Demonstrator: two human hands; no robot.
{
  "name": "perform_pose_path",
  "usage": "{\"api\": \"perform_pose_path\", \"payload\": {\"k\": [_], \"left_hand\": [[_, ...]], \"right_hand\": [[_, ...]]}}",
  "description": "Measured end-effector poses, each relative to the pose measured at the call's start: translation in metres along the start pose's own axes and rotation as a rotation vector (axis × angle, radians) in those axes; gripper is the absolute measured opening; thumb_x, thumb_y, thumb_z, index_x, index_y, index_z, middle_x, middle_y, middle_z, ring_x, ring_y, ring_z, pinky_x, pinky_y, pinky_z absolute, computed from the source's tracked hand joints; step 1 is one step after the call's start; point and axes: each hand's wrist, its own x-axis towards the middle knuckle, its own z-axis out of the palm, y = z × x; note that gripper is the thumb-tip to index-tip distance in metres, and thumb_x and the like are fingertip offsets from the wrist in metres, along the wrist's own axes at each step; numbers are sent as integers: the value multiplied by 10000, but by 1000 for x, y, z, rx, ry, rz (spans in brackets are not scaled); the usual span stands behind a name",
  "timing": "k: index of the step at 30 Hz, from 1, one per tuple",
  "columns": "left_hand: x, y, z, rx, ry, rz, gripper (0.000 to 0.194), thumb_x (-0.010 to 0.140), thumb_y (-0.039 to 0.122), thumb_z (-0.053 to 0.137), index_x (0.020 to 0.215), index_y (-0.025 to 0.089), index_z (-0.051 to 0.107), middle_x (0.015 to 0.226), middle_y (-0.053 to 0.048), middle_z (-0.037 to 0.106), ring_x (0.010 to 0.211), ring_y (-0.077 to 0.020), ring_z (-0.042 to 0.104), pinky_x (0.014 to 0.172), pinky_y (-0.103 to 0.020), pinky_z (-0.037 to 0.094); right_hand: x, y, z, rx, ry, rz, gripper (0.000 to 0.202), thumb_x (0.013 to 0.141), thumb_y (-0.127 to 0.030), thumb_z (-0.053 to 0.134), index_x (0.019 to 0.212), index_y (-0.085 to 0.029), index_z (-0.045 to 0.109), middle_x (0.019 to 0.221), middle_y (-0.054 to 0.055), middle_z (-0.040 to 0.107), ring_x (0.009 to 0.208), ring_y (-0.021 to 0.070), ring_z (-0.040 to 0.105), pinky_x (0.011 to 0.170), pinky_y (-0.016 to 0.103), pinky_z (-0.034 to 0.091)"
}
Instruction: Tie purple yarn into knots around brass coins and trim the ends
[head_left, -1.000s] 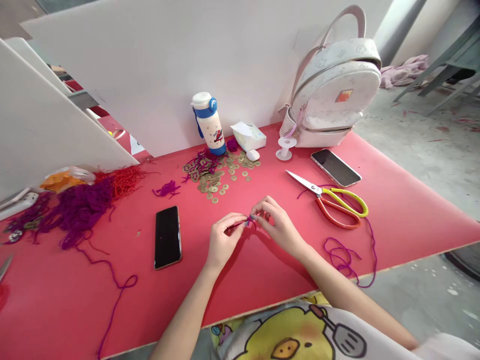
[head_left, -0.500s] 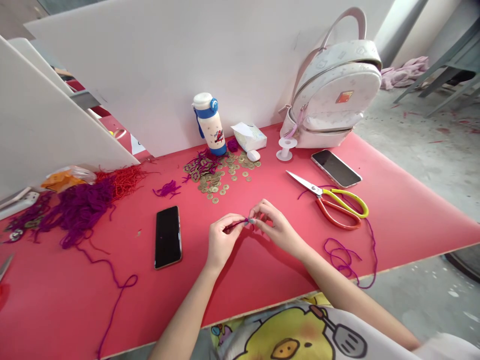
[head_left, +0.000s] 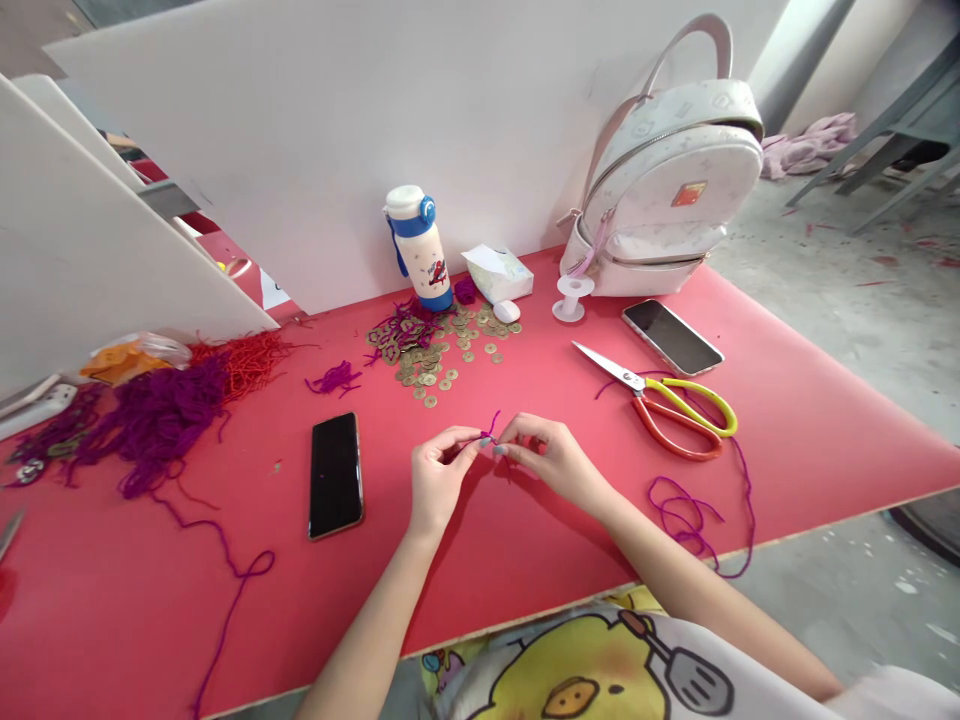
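A short piece of purple yarn (head_left: 495,421) is pinched between my two hands above the red tabletop. My left hand (head_left: 441,480) grips it with thumb and fingertips, and one loose end sticks up between the hands. From the right, my right hand (head_left: 553,462) pinches the same yarn, with another end hanging below its fingertips. Whether the yarn is knotted there is too small to tell. Beyond the hands lies a spread of brass-coloured coins with holes (head_left: 427,365), some tangled with purple yarn.
Scissors with red and yellow handles (head_left: 667,405) lie right, by loose yarn (head_left: 686,515). A black phone (head_left: 335,475) is left; another phone (head_left: 673,337) lies near a white backpack (head_left: 667,200). A bottle (head_left: 424,250), white spool (head_left: 573,298) and purple yarn heap (head_left: 161,420) stand farther back.
My hands have shifted slightly, the left one a little leftward, the right one slightly lower. A yarn end now points up between them.
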Motion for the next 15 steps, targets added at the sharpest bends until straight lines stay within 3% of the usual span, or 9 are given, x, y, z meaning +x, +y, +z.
{"api": "perform_pose_path", "payload": {"k": [5, 9, 15], "left_hand": [[0, 1, 0, -76, -21, -41, 135, 731, 307, 778, 765, 177, 786, 731, -39, 741, 680, -160, 645, 636, -242, 525], [-1, 2, 1, -103, -85, -40, 110, 753, 284, 765, 781, 180, 787, 762, -45, 757, 700, -161, 661, 661, -241, 533], [-2, 1, 2, -89, -73, -60, 95, 716, 261, 777, 761, 176, 777, 711, -39, 759, 657, -174, 685, 646, -258, 556]], "right_hand": [[-2, -4, 1, -191, -102, -32, 100, 895, -156, 643, 814, -210, 665, 818, 10, 645, 769, 168, 579, 693, 274, 429], [-3, -3, 3, -347, -95, 0, 119, 901, -120, 615, 847, -214, 663, 834, 15, 647, 798, 175, 586, 662, 259, 406], [-2, -2, 3, -397, -37, -3, 107, 933, -255, 622, 829, -228, 619, 847, 12, 649, 798, 178, 582, 655, 256, 388]]}}
